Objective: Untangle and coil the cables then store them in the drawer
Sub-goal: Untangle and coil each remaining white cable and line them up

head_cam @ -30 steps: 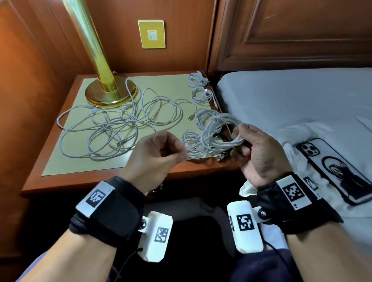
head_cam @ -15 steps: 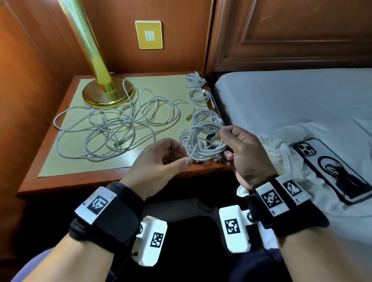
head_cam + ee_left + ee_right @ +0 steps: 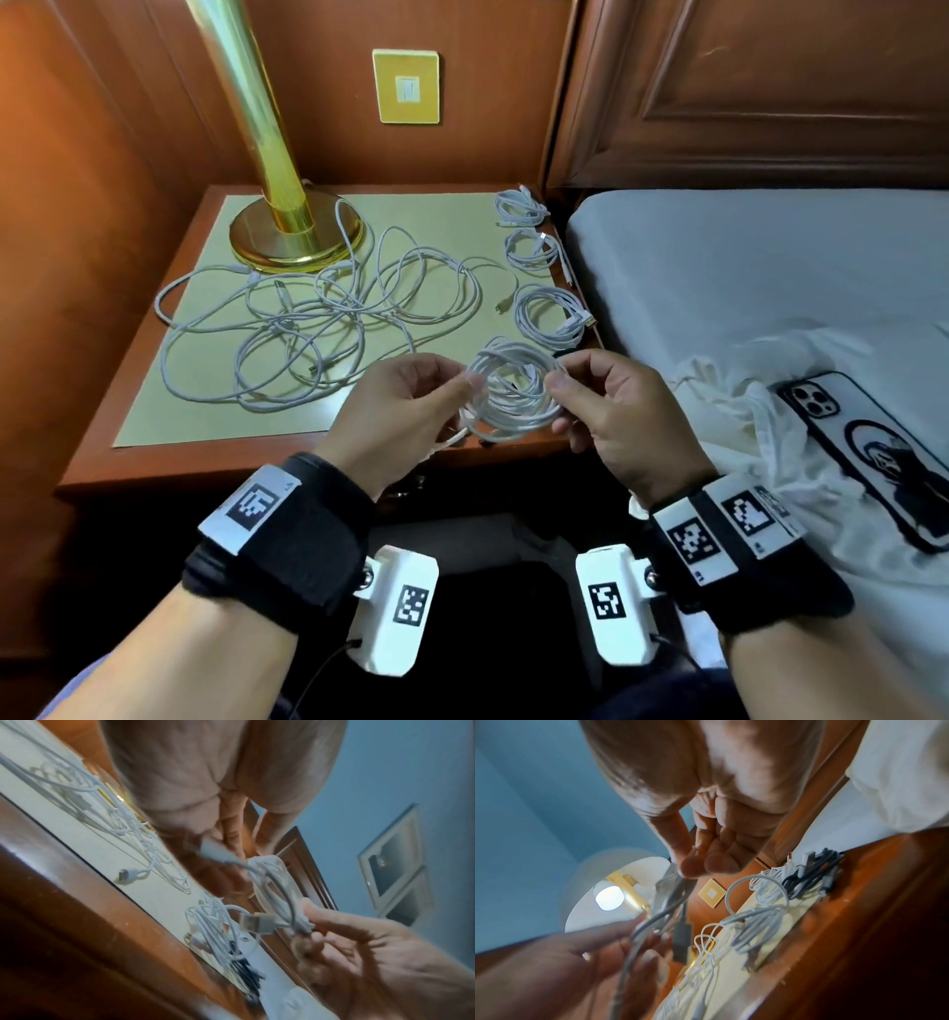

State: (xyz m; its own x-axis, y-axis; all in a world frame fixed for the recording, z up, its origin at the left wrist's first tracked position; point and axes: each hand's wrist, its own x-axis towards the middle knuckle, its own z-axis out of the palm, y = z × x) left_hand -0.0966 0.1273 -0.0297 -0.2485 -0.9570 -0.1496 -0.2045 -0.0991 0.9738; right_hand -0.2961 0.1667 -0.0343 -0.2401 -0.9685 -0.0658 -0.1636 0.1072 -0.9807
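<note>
Both hands are raised over the front right corner of the nightstand [image 3: 154,462], with a coiled white cable [image 3: 513,395] held between them.

Left hand [image 3: 405,406]: fingers curled, thumb and forefinger pinching the left side of the coil. The left wrist view shows a white connector end [image 3: 216,850] of this cable gripped in those fingers.

Right hand [image 3: 616,411]: thumb and forefinger pinching the right side of the same coil, the other fingers loosely curled beneath. A USB-A plug [image 3: 254,923] sticks out of the bundle just beside the right fingertips.

The coil hangs above the nightstand's front edge, several loops deep, roughly round. I cannot tell whether it touches the top.

On the nightstand:
- Tangled white cables [image 3: 308,329] spread loose over the middle and left of the pale green top, their far loops reaching the brass lamp base [image 3: 295,236] at the back left corner.
- Three coiled white cables in a row along the right edge: back [image 3: 518,208], middle [image 3: 531,252], front [image 3: 549,318]. The front one lies just behind the held coil.
- A dark coiled cable [image 3: 813,872] at the right edge, seen in the right wrist view, beside a white coil.

Off the nightstand, to its right: a bed with a grey sheet [image 3: 744,257], a crumpled white cloth [image 3: 744,411], and a smartphone [image 3: 868,452] lying back-up on that cloth. A yellow wall switch [image 3: 406,86] sits on the wood panel behind the nightstand.
</note>
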